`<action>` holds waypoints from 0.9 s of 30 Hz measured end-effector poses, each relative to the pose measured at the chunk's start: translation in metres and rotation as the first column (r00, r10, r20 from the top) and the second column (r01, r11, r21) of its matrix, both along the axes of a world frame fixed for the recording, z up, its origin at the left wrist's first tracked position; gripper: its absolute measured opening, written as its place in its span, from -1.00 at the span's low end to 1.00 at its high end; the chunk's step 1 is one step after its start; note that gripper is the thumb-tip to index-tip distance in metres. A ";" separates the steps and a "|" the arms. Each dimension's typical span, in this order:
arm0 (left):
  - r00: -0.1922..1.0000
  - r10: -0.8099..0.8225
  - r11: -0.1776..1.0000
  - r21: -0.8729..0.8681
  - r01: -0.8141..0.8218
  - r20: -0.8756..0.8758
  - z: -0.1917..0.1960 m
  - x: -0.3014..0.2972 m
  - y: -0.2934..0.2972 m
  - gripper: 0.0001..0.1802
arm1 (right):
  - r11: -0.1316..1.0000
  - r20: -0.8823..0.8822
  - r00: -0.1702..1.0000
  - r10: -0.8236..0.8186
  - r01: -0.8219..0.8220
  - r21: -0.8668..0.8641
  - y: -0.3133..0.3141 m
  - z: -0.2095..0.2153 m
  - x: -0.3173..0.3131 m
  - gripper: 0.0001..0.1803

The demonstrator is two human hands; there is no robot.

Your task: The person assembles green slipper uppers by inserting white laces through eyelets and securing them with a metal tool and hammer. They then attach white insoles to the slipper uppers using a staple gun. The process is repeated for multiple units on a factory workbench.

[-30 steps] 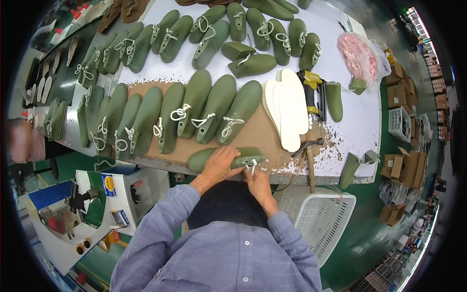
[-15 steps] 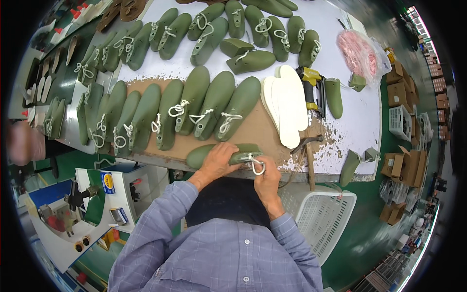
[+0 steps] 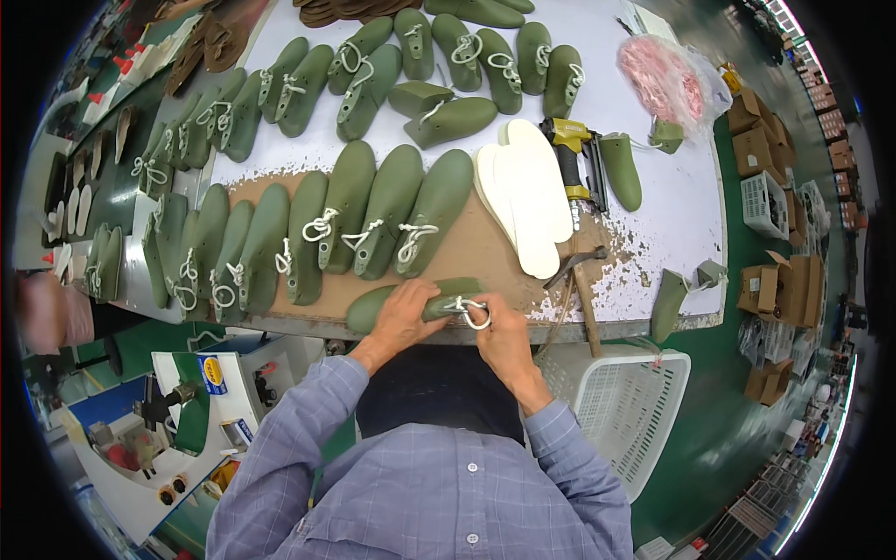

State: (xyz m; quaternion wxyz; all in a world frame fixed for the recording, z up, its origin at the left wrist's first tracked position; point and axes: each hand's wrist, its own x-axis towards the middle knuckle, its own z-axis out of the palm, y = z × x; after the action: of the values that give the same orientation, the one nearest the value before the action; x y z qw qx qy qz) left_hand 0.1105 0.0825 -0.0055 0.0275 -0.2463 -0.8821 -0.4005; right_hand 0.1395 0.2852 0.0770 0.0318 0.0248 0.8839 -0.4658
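Head view shows the work at the near edge of the table [image 3: 686, 201], where a green last [image 3: 367, 308] lies on its side, toe to the left, in front of a row of upright lasts [image 3: 437, 201] with cords of their own. The left hand [image 3: 403, 313] stays clamped over the middle of the last, fingers wrapped across it, as it was a second ago. What differs is at the heel end: the white cord [image 3: 459, 304], then only a short bit near the fingertips, now stands out in an open, rounded loop. The right hand [image 3: 505, 341] is at that loop with thumb and fingers together, apparently pinched on the cord, though the exact contact is partly hidden. Since the loop looks much as it did half a second ago and is not drawn tight, the tying seems to be partway along
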 end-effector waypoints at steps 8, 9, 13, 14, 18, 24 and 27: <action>1.000 0.000 1.000 -0.023 0.000 0.002 0.002 0.000 0.000 -0.40 | 0.990 -0.032 0.990 0.137 -0.136 0.045 0.022 -0.001 0.006 -0.84; 1.000 -0.002 1.000 -0.022 0.002 0.004 0.002 0.000 0.000 -0.40 | 0.987 0.011 0.989 0.146 -0.147 0.065 0.021 0.000 0.003 -0.87; 1.000 -0.003 1.000 -0.024 0.003 -0.003 0.002 0.000 0.001 -0.40 | 0.986 0.191 0.976 0.105 -0.126 0.106 0.023 0.005 -0.020 -0.91; 1.000 0.000 1.000 -0.027 0.000 0.000 0.002 0.000 0.000 -0.40 | 0.989 0.237 0.968 0.080 -0.108 0.104 0.022 0.006 -0.024 -0.90; 1.000 -0.001 1.000 -0.026 0.002 0.023 0.004 0.000 -0.001 -0.41 | 0.970 0.141 0.970 0.200 -0.216 0.112 0.025 0.014 -0.022 -0.88; 1.000 0.008 1.000 -0.001 -0.008 0.000 0.003 -0.001 -0.002 -0.41 | 0.972 0.111 0.968 0.226 -0.231 0.038 0.037 0.000 -0.010 -0.85; 1.000 0.009 1.000 -0.008 -0.009 0.000 0.005 -0.001 -0.001 -0.40 | 0.938 0.206 0.949 0.239 -0.280 0.202 0.016 -0.002 -0.014 -0.81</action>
State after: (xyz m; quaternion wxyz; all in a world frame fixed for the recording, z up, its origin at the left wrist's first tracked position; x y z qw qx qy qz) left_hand 0.1090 0.0815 -0.0008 0.0282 -0.2425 -0.8848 -0.3970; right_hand 0.1252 0.3017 0.0746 0.1692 -0.0473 0.9207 -0.3485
